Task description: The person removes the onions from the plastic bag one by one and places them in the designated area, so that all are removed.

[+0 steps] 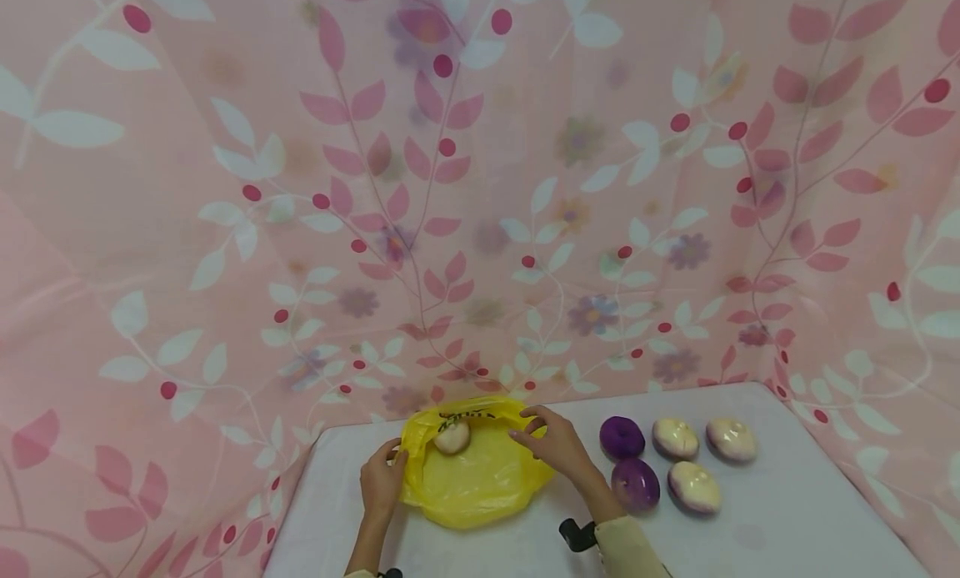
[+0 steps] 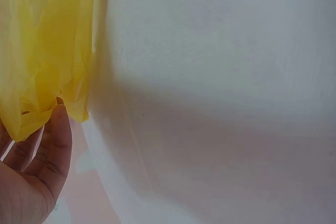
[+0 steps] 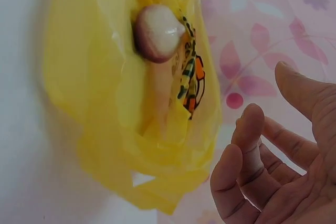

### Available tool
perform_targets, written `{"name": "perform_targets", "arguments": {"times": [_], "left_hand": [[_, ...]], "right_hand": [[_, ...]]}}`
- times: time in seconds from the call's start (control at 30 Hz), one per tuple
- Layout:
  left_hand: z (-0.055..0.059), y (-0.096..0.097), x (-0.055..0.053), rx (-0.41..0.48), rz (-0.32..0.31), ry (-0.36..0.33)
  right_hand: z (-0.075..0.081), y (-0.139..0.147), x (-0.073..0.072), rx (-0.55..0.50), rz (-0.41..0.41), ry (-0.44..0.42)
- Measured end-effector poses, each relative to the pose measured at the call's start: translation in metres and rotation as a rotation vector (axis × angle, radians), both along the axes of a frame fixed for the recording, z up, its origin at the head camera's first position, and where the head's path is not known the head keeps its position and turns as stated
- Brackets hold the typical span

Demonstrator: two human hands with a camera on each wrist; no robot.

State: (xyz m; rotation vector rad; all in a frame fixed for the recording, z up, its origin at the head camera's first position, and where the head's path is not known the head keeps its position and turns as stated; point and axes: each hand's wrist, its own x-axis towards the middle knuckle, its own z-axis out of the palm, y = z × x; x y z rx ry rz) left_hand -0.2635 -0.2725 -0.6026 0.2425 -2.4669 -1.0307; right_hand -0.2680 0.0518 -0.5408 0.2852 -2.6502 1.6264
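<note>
A yellow plastic bag (image 1: 480, 486) lies on the table with its mouth spread wide. Inside it sits a round, glossy purple-and-white vegetable (image 3: 159, 33) with a small nub, like a turnip or onion. My left hand (image 1: 382, 482) pinches the bag's left edge between thumb and fingers; in the left wrist view that hand (image 2: 39, 166) has the gathered plastic at its fingertips. At the bag's right rim is my right hand (image 1: 558, 444). The right wrist view shows this hand (image 3: 278, 166) with loosely bent fingers and thumb apart, holding nothing, beside the bag.
To the right, several similar round vegetables stand in a group, among them a dark purple one (image 1: 622, 438), a glossy purple one (image 1: 636, 485) and a cream-topped one (image 1: 694, 487). A white cloth covers the table (image 1: 795, 511). Behind it hangs a pink floral curtain (image 1: 480, 311).
</note>
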Motion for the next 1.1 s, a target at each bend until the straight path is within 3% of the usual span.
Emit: {"name": "perform_targets", "arguments": {"times": [0.33,0.6,0.93,1.1], "left_hand": [[-0.001,0.0,-0.002,-0.012,0.001,0.049],[0.0,-0.003,-0.003,-0.011,-0.006,0.038],[0.002,-0.001,-0.003,-0.009,-0.009,0.02],[0.0,-0.002,-0.005,-0.015,-0.01,0.043]], "right_hand": [[-0.003,-0.025,-0.009,0.019,0.041,-0.064],[-0.012,-0.04,-0.019,0.006,0.116,-0.038],[-0.013,-0.059,-0.029,0.016,0.178,-0.027],[-0.013,-0.068,-0.034,-0.01,0.22,-0.025]]}}
